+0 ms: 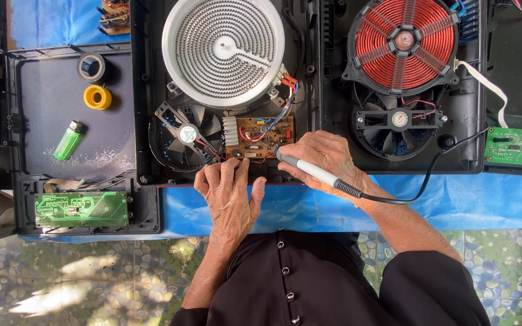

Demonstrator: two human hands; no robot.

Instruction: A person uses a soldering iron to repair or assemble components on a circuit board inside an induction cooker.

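Observation:
My right hand (324, 158) grips a grey soldering iron (309, 169) like a pen, its tip on the brown circuit board (260, 134) inside an opened black cooker housing (152, 90). The iron's black cord (421, 184) trails off to the right. My left hand (229, 193) rests with bent fingers on the housing's front edge, just below the board, holding nothing that I can see. A round white heating coil (223, 49) lies above the board, and a black cooling fan (186, 134) sits left of it.
A second opened housing holds a red induction coil (405, 41) and a fan (399, 119). Green circuit boards lie at the far right (518, 147) and lower left (81, 209). On a black panel at left are a green lighter (67, 140), yellow tape (97, 96) and dark tape (91, 66). A blue sheet (484, 199) covers the table.

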